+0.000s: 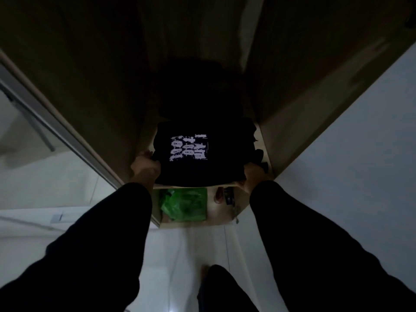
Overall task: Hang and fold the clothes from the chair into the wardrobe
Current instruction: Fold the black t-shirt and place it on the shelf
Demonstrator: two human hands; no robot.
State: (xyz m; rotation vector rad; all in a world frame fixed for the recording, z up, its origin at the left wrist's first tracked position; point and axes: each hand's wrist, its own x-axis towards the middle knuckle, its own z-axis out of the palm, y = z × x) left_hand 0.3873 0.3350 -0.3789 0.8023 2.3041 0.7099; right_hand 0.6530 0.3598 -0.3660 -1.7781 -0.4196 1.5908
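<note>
A folded black garment with a white print on top lies on a wardrobe shelf straight ahead. My left hand grips its left edge and my right hand holds its right front corner, fingers tucked under the cloth. Both arms wear black sleeves. More dark clothing lies behind the garment, deep in shadow. The chair is out of view.
The wardrobe side panels rise left and right of the shelf. Below the shelf sits a green plastic bag beside small dark items. A mirrored sliding door stands on the left. White floor tiles lie underfoot.
</note>
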